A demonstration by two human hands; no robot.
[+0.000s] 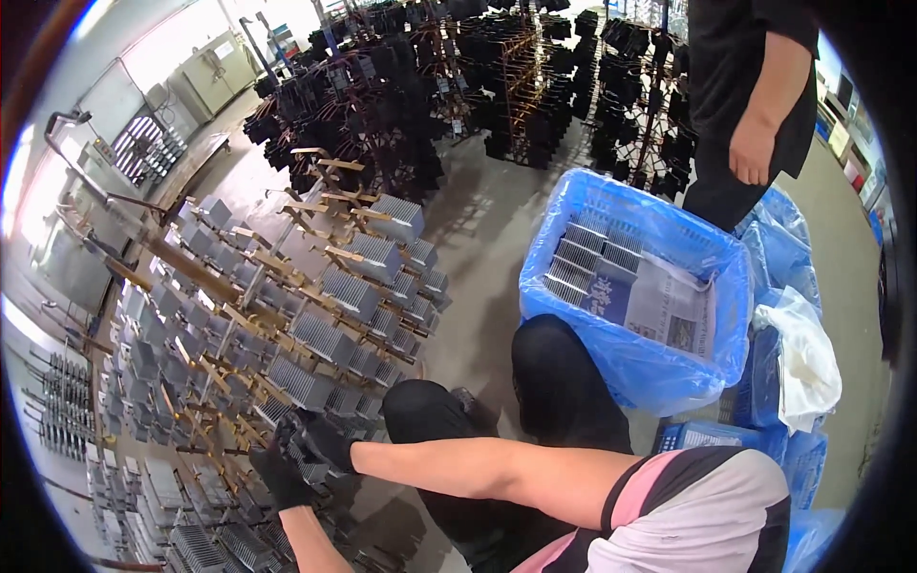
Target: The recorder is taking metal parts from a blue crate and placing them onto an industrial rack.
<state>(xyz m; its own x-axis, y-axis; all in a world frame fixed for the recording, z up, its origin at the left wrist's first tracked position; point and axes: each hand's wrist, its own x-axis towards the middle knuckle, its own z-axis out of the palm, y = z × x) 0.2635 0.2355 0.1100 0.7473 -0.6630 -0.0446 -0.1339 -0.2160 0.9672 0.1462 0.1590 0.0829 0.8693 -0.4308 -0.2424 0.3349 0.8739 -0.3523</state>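
Both my hands wear black gloves and meet low at a hanging rack loaded with grey finned heat sinks [296, 380]. My left hand [281, 476] reaches up from the lower edge, its fingers curled in among the parts. Close beside it, my right hand [330, 445] comes across from the right, fingers bent toward the left hand. Both look closed, but the dark gloves hide what lies between the fingers. More heat sinks sit directly above and below the hands on the rack's brass-coloured hooks [250, 304].
A blue crate [626, 196] lined with plastic stands right of my knees, holding finned heat sinks [592, 256] and newspaper [669, 306]. A white bag [804, 358] lies on blue crates beyond it. Another person [750, 105] stands at the upper right. Racks of black parts [382, 105] fill the back.
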